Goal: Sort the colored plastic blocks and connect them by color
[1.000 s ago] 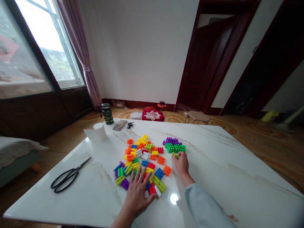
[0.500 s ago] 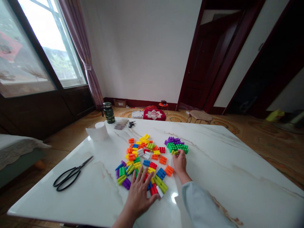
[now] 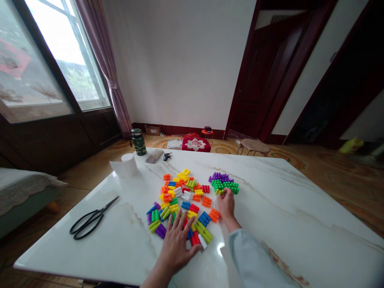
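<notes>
My left hand (image 3: 177, 244) lies palm down with its fingers spread over the near part of a loose pile of coloured plastic building blocks (image 3: 186, 206). My right hand (image 3: 226, 204) pinches a yellow-green plastic block (image 3: 219, 192) at the near edge of a sorted group. In that group, purple blocks (image 3: 220, 177) sit at the back and green blocks (image 3: 216, 185) stand in front of them. An orange block (image 3: 214, 215) rests beside my right wrist. The fingertips of my right hand partly hide the yellow-green block.
Black-handled scissors (image 3: 90, 222) lie on the left of the white marble-patterned table (image 3: 285, 200). A paper roll (image 3: 126, 165), a camouflage flask (image 3: 138, 142) and keys (image 3: 167, 157) stand or lie along the back left. Beyond the table is a round stool (image 3: 255, 145).
The right hand has shifted very slightly at the yellow-green block. My left hand keeps its place on the pile. The whole view has moved a little.
</notes>
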`<action>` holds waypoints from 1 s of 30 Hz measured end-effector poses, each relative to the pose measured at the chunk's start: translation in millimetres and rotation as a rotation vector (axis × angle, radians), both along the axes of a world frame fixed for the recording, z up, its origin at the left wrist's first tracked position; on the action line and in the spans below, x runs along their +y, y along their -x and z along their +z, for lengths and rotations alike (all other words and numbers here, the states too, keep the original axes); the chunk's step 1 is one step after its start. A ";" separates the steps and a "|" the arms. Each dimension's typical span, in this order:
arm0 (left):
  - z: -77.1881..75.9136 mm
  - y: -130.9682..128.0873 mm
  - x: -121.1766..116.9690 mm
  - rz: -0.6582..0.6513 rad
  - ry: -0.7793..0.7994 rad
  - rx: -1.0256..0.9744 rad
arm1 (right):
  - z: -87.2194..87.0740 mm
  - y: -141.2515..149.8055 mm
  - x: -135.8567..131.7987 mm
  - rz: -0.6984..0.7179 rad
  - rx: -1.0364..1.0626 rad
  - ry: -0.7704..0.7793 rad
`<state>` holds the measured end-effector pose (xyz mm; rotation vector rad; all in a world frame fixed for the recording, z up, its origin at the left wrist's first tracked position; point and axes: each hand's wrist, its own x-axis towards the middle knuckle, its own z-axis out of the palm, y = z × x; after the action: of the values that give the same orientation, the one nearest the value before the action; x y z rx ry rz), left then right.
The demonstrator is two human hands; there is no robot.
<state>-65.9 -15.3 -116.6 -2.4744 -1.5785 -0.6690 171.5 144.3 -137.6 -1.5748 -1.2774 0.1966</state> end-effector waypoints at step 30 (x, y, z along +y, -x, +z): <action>9.2 -4.9 -3.5 0.028 0.070 -0.030 | 66.9 32.9 -142.3 0.435 -0.444 0.572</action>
<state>-61.0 -18.8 -107.4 -2.4970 -1.6725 -0.6611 138.7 2.0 -70.7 -1.8564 -2.0421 0.5474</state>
